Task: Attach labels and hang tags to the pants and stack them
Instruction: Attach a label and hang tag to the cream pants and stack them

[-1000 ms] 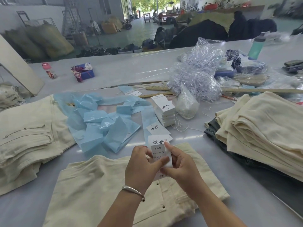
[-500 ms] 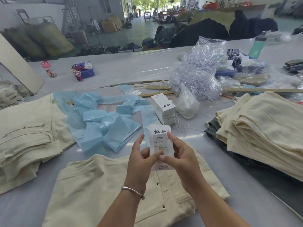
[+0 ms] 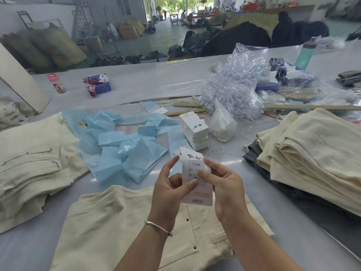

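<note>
Hang tag (image 3: 196, 184) pinched upright between fingers of left hand (image 3: 168, 190) and right hand (image 3: 224, 189), above cream pants (image 3: 117, 222)

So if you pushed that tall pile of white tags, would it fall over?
Probably, if shoved near the top. The pile of white tags is tall, narrow and already leaning, with its layers stepped. The cards look thin and light, so they would likely slide apart rather than topple as one block.
</note>
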A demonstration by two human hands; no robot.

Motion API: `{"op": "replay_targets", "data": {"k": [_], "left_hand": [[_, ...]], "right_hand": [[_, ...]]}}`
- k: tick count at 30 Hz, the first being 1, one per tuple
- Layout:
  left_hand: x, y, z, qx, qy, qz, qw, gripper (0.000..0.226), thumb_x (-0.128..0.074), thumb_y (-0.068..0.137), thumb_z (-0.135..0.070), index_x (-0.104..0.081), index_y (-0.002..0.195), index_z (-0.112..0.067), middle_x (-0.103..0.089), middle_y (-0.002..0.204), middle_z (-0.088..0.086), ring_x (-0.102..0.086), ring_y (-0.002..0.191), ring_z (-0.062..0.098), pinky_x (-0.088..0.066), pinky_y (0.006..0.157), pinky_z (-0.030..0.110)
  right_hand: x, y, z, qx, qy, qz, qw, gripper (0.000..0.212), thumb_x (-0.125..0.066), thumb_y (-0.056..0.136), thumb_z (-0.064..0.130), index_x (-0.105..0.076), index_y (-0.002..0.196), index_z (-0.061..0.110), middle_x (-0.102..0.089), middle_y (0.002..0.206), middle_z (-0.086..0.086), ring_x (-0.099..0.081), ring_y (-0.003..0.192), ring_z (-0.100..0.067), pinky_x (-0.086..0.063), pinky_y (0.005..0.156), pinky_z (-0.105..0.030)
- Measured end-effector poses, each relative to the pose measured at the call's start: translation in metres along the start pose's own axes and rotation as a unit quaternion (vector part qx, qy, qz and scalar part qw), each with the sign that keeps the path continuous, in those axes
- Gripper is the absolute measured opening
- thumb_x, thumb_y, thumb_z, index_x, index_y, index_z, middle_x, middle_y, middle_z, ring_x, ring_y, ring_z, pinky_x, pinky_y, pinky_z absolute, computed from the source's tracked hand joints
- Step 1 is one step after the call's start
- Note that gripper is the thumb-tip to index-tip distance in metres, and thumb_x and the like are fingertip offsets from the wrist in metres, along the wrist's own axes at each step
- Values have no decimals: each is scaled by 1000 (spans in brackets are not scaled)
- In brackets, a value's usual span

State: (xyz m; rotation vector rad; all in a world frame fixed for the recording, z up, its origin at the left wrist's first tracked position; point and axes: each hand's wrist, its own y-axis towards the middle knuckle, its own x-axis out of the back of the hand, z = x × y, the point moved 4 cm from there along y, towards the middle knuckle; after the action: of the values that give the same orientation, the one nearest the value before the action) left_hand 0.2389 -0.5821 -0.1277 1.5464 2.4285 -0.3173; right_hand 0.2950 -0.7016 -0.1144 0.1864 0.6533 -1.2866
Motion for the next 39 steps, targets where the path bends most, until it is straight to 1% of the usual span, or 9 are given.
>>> {"op": "replay_targets", "data": {"k": [7, 10, 15, 21, 24, 27, 32, 35, 39], "left_hand": [[-1, -2, -2, -38, 66, 12, 997, 62, -74, 76, 6, -55, 128, -20, -62, 67, 10, -61, 71, 21, -53, 68, 27], [0, -4, -2, -42, 54, 15, 998, 63, -72, 76, 9, -54, 129, -21, -55, 67, 13, -57, 71, 21, -53, 69, 26], [0, -6, -2, -50, 70, 30, 996, 62, -68, 80, 10, -54, 132, -21, -44, 65, 12, -50, 67, 17, -51, 66, 23], [-5, 4, 7, -5, 81, 65, 995, 64, -73, 76, 6, -52, 132, -19, -49, 65, 7, -52, 65, 13, -50, 66, 22], [-2, 11, 17, 52, 92, 83, 991, 67, -82, 67, -1, -55, 127, -16, -61, 79, 22, -62, 77, 23, -54, 75, 29], [-5, 18, 30, 83, 114, 64, 988, 43, -80, 72, -6, -64, 112, -5, -71, 101, 23, -68, 91, 26, -55, 80, 31], [-8, 40, 47, 93, 127, -24, 987, 8, -70, 85, -7, -73, 91, -4, -74, 86, 10, -67, 76, 17, -55, 68, 26], [2, 51, 53, 111, 124, -88, 982, 6, -65, 88, -5, -70, 85, -2, -71, 75, 7, -62, 59, 11, -46, 52, 17], [16, 60, 64, 140, 122, -156, 970, 8, -67, 88, -7, -72, 92, -4, -74, 86, 15, -64, 73, 26, -49, 73, 40]], "right_hand": [[10, 0, -3, 29, 3, -43, 999, 32, -70, 76, -9, -71, 103, 8, -66, 69, 3, -65, 65, -15, -58, 58, -27], [10, -2, -2, 46, -19, -30, 998, 35, -70, 77, -7, -71, 105, 15, -65, 69, 1, -64, 65, -16, -59, 61, -31], [1, 2, 7, 9, -77, 105, 992, 43, -75, 69, -9, -75, 103, 17, -74, 88, -13, -70, 74, -24, -57, 61, -33], [15, 26, 13, 24, -68, 42, 996, 30, -74, 71, -9, -75, 95, 9, -73, 83, -12, -69, 70, -22, -56, 59, -31], [25, 39, 9, 5, -94, 25, 995, 22, -71, 75, -9, -73, 91, 6, -71, 77, -10, -67, 66, -19, -54, 56, -27], [28, 50, 0, 14, -136, 25, 990, 15, -71, 76, -8, -72, 86, 4, -68, 67, -3, -64, 60, -16, -53, 55, -26], [37, 74, -24, 5, -195, 21, 981, 5, -75, 80, 7, -73, 82, 10, -68, 72, -9, -63, 65, -18, -55, 64, -36], [62, 113, -25, 67, -312, -44, 947, 7, -71, 84, 13, -70, 80, 18, -67, 81, -6, -56, 71, -17, -48, 70, -32], [101, 177, -21, 90, -534, -81, 837, 7, -67, 84, 14, -68, 88, 19, -62, 95, -3, -55, 77, -16, -38, 68, -27]]}}
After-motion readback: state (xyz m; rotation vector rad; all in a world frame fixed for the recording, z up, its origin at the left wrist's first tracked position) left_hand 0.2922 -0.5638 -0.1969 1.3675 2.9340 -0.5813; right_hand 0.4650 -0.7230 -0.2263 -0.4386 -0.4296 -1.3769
